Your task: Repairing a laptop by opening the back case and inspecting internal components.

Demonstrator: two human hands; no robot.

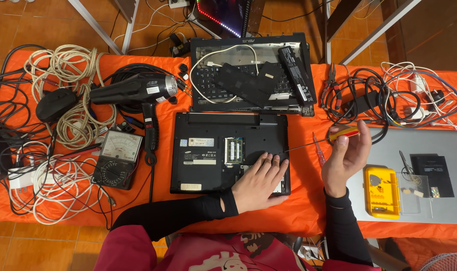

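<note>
A black laptop (pixel 208 150) lies upside down on the orange cloth, with a small hatch open over its green memory modules (pixel 234 149). My left hand (pixel 260 181) rests flat on the laptop's near right corner, fingers spread, holding nothing. My right hand (pixel 344 156) is raised just right of the laptop and grips a screwdriver (pixel 338 135) with a red and yellow handle. Its thin shaft points left toward the laptop's right edge.
A second, dismantled laptop (pixel 253 73) lies behind. At left are a black hair dryer (pixel 138 90), an analog multimeter (pixel 118 158) and tangled cables (pixel 68 100). At right lie pliers (pixel 331 80), more cables, a grey laptop lid (pixel 439 200) and a yellow bit case (pixel 381 191).
</note>
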